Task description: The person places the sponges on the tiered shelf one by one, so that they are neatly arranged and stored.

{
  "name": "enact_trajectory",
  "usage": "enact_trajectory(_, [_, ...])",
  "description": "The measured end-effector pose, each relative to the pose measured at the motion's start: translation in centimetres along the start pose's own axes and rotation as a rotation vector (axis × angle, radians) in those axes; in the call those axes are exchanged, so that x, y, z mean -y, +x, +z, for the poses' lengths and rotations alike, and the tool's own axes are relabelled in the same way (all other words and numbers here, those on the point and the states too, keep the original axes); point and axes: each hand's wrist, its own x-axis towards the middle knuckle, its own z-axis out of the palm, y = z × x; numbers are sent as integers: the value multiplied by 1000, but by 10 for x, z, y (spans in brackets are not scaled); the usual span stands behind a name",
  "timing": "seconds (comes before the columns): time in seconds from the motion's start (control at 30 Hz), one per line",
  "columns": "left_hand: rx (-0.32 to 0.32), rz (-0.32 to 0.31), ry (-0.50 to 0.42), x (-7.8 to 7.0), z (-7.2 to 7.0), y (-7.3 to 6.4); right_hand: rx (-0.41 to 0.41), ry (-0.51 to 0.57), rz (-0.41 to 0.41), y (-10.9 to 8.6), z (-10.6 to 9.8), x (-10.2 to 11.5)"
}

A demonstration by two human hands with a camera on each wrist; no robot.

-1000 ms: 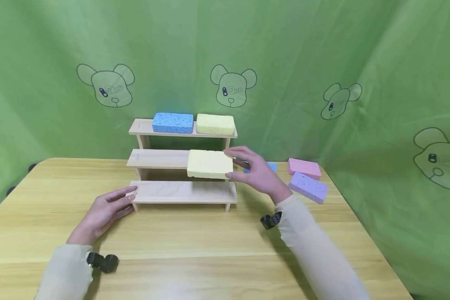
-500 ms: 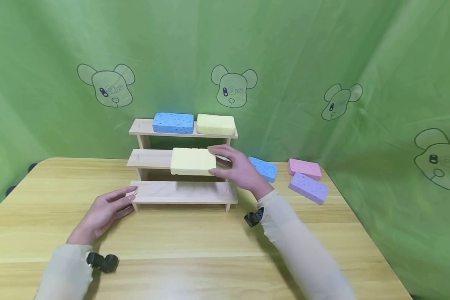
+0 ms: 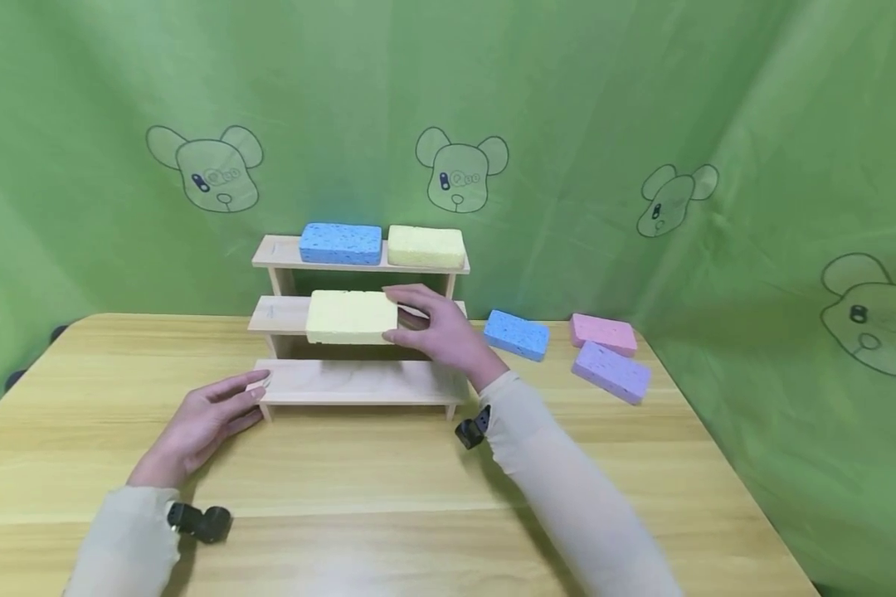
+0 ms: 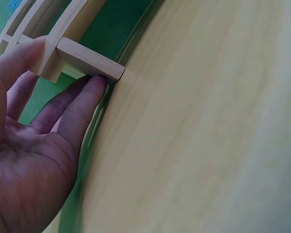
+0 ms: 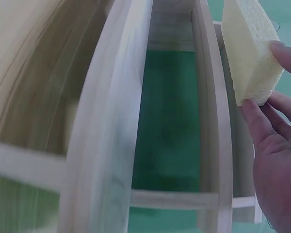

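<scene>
My right hand (image 3: 440,327) pinches a pale yellow sponge (image 3: 351,316) by its right end, thumb and fingers on opposite edges. In the head view the sponge overlaps the middle tier of a three-tier wooden shelf (image 3: 358,383). The right wrist view shows the sponge (image 5: 250,53) tilted above the shelf boards. My left hand (image 3: 207,421) holds the shelf's lower left end. In the left wrist view, its fingertips touch the shelf's leg (image 4: 89,60). On the top tier lie a blue sponge (image 3: 340,243) and another yellow sponge (image 3: 426,247), side by side.
Right of the shelf, a blue sponge (image 3: 517,334), a pink sponge (image 3: 603,333) and a purple sponge (image 3: 611,372) lie on the wooden table (image 3: 388,514). A green curtain (image 3: 567,99) with printed bear heads hangs behind and at the right.
My right hand has carried the yellow sponge leftward along the middle tier, uncovering the blue sponge on the table. The left hand has stayed at the shelf's end.
</scene>
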Motion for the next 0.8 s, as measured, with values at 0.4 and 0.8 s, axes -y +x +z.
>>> enact_trajectory(0.4, [16, 6, 5, 0, -2, 0, -29, -31, 71, 20, 24, -1])
enact_trajectory(0.8, [7, -7, -3, -2, 1, -1, -24, -133, 93, 28, 30, 0])
